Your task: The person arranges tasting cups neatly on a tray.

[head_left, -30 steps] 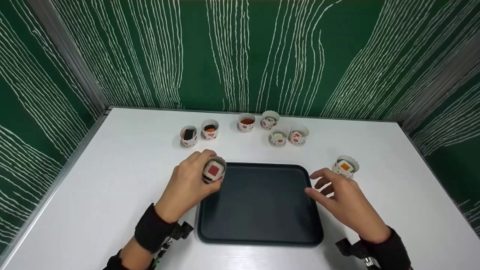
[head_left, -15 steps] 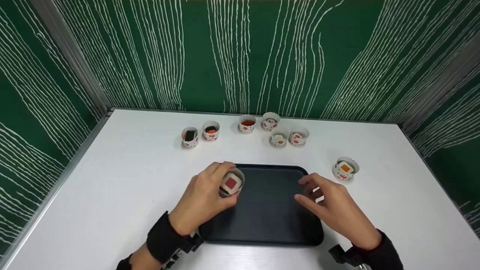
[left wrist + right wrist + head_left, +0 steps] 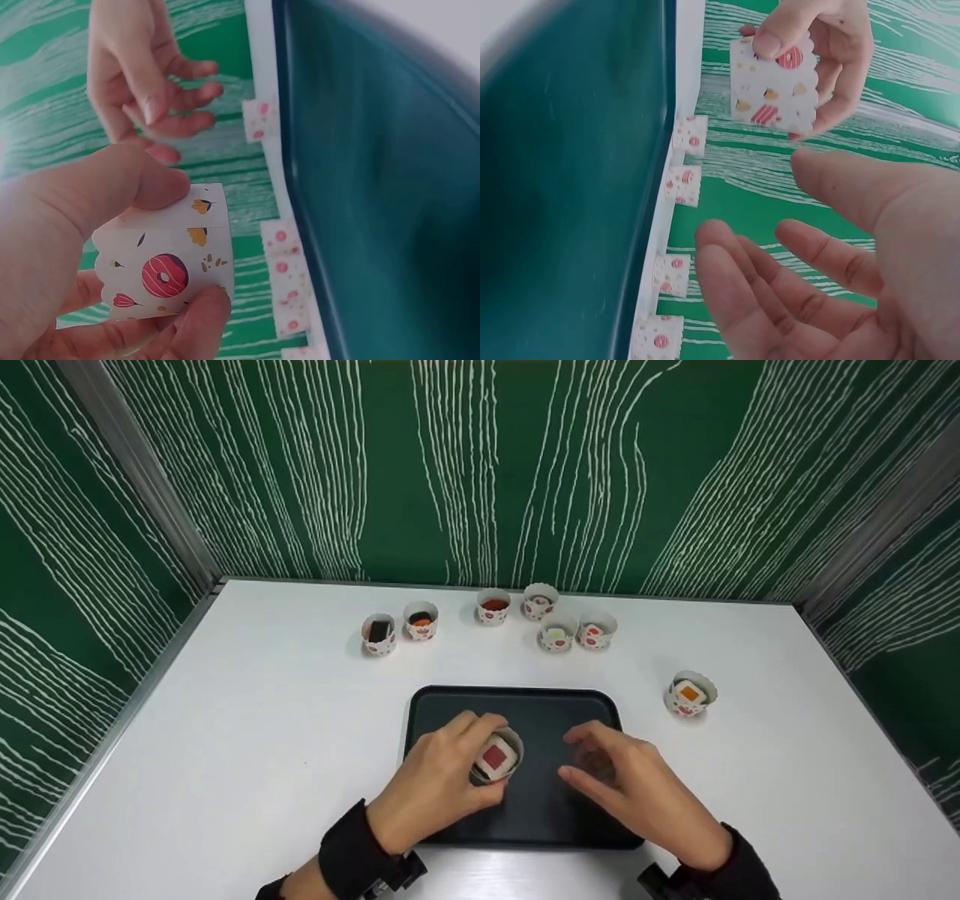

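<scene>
Over the dark tray (image 3: pixel 525 825) my left hand (image 3: pixel 439 776) grips a paper baking cup (image 3: pixel 169 262) printed with doughnuts and flowers, thumb on one side and fingers on the other. Inside that cup, a white piece with a dark red square (image 3: pixel 494 757) on top faces up, probably a sushi piece. To the right, also above the tray, my right hand (image 3: pixel 630 784) holds nothing; its fingers (image 3: pixel 735 300) are loosely bent and spread apart from the thumb. A gap separates it from the cup.
Several similar filled cups stand along the table's back, including one with a dark piece (image 3: pixel 379 634) and one with red filling (image 3: pixel 493 606). Another cup with an orange-topped piece (image 3: pixel 688 692) stands right of the tray. Green panels (image 3: pixel 480 472) with white lines enclose the white table (image 3: pixel 225 720).
My left hand has carried the held cup rightward and toward me, from the tray's left edge to over its middle. My right hand has moved left over the tray.
</scene>
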{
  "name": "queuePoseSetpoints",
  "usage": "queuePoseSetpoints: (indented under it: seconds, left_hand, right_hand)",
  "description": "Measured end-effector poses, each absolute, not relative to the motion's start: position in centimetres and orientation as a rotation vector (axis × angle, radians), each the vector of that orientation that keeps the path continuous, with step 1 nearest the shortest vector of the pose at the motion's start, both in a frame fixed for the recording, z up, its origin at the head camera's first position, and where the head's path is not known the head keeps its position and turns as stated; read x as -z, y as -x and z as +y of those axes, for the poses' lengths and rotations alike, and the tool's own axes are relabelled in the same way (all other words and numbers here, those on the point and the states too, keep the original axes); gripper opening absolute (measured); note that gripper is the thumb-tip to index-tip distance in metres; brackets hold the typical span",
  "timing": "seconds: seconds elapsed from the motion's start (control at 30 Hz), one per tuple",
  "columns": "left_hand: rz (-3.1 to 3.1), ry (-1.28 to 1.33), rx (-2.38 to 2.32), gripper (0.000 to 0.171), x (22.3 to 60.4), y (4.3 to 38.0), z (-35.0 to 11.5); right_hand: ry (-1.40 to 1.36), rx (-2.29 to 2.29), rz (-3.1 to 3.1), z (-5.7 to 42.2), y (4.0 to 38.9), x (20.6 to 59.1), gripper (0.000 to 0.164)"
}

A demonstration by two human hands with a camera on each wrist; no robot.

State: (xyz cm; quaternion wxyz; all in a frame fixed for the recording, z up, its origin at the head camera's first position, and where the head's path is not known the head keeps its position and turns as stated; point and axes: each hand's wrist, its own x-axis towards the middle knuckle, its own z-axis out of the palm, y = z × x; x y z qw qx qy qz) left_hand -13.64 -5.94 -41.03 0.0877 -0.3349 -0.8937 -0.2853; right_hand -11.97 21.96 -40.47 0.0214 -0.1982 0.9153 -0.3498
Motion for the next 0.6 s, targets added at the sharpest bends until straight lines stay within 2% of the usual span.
queuePoseSetpoints:
  seconds: [0.4, 0.6]
  left_hand:
    - [-2.639, 1.078, 0.865, 0.057, 41.9, 13.0, -4.8]
    - [-2.612, 1.089, 0.901, 0.068, 42.3, 12.9, -4.4]
  right_hand:
    - [0.692, 1.162, 2.726, 20.4, 11.5, 41.0, 0.044]
    - [0.719, 1.202, 2.668, 20.1, 11.3, 41.1, 0.049]
